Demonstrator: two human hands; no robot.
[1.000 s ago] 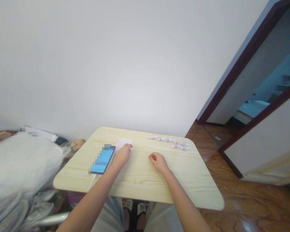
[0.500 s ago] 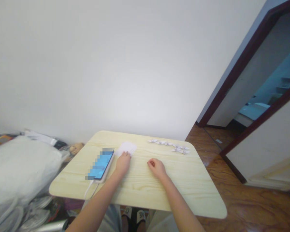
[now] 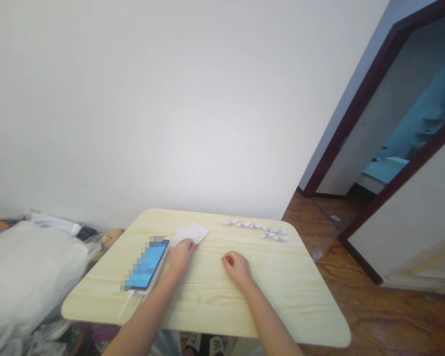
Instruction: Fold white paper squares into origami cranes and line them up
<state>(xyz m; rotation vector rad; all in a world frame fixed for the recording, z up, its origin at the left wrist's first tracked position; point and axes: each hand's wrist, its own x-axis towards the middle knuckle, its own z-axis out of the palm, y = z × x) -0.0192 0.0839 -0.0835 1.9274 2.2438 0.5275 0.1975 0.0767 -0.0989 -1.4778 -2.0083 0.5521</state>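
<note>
My left hand (image 3: 180, 253) lies on the near edge of a small stack of white paper squares (image 3: 193, 232) on the light wooden table (image 3: 282, 296); its fingers are curled down onto the paper. My right hand (image 3: 236, 267) rests on the tabletop to the right, loosely curled into a fist with nothing visible in it. A row of several small folded white paper cranes (image 3: 261, 229) lies along the far right part of the table.
A phone with a lit blue screen (image 3: 146, 264) lies left of my left hand, its white cable hanging over the near edge. White bags and clutter (image 3: 25, 267) pile up at the left. An open doorway (image 3: 400, 148) and wooden floor (image 3: 393, 316) are on the right.
My left hand has slid back toward me along the paper, and the top sheet has shifted and turned slightly. The right hand stayed in place. The camera tilted a little.
</note>
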